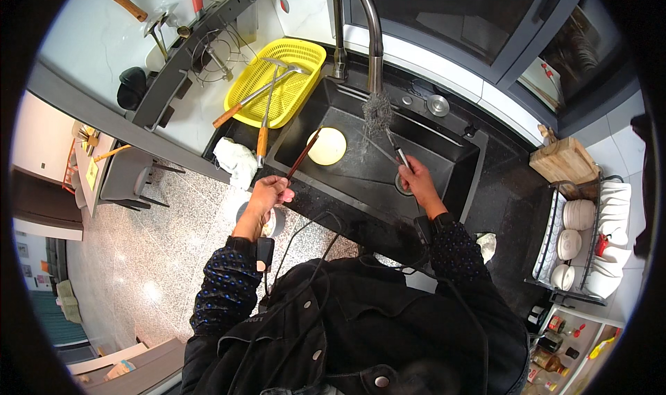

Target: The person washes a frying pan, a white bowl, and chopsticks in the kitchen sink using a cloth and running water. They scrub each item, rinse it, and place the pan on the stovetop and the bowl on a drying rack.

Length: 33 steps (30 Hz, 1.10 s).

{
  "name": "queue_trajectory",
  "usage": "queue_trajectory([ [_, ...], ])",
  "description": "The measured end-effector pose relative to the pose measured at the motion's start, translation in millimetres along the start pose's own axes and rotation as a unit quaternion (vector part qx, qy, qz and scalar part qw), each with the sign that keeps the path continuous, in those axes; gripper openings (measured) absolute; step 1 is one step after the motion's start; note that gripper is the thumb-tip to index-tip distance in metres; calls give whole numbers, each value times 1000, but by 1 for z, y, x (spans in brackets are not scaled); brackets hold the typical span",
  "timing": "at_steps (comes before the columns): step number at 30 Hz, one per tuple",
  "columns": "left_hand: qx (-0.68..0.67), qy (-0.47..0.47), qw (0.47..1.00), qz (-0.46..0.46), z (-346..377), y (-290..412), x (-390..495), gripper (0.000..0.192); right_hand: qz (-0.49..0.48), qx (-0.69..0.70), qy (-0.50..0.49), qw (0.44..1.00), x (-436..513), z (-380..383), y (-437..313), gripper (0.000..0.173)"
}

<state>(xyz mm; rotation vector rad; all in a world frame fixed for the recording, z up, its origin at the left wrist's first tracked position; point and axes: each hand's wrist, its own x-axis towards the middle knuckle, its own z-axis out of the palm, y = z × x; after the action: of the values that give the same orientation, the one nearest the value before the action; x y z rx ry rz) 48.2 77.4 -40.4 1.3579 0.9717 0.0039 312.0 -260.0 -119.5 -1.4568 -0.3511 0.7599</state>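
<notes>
My left hand grips dark reddish-brown chopsticks, which point up over the sink's left edge. A pale yellow round object lies in the black sink beside their tips; whether it is a dish or a sponge I cannot tell. My right hand is closed around the handle of a utensil with a tangled grey wire head. That head is directly beneath the faucet, where water seems to run over it. A thin straight strip also reaches towards my right fingers.
A yellow plastic basket holds two wooden-handled utensils, their handles jutting over its near rim. A white cloth lies at the counter's left end. To the right stand a dish rack with bowls and a wooden block. Cables hang between my arms.
</notes>
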Motion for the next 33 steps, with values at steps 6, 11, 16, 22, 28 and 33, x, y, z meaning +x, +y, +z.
queue_trajectory([
  [6, -5, 2, 1000, -4, -1, -1, 0, 22, -28, 4, 25, 999, 11, 2, 1, 33],
  [11, -5, 6, 1000, -8, -2, -2, 0, 22, -32, -21, 46, 998, 16, -2, -1, 32],
  [16, 4, 6, 1000, -8, -2, -2, -2, 22, -47, -34, 38, 998, 15, -1, -6, 33],
  [22, -17, 9, 1000, -17, 1, -2, -4, 21, -56, -40, 63, 996, 11, 2, -8, 34],
  [28, -15, 14, 1000, -19, 4, -2, -9, 20, -62, -49, 83, 993, 14, 3, -8, 36],
  [33, -21, 10, 1000, -14, 6, -3, -14, 21, -70, -53, 62, 994, 15, 1, -6, 35],
])
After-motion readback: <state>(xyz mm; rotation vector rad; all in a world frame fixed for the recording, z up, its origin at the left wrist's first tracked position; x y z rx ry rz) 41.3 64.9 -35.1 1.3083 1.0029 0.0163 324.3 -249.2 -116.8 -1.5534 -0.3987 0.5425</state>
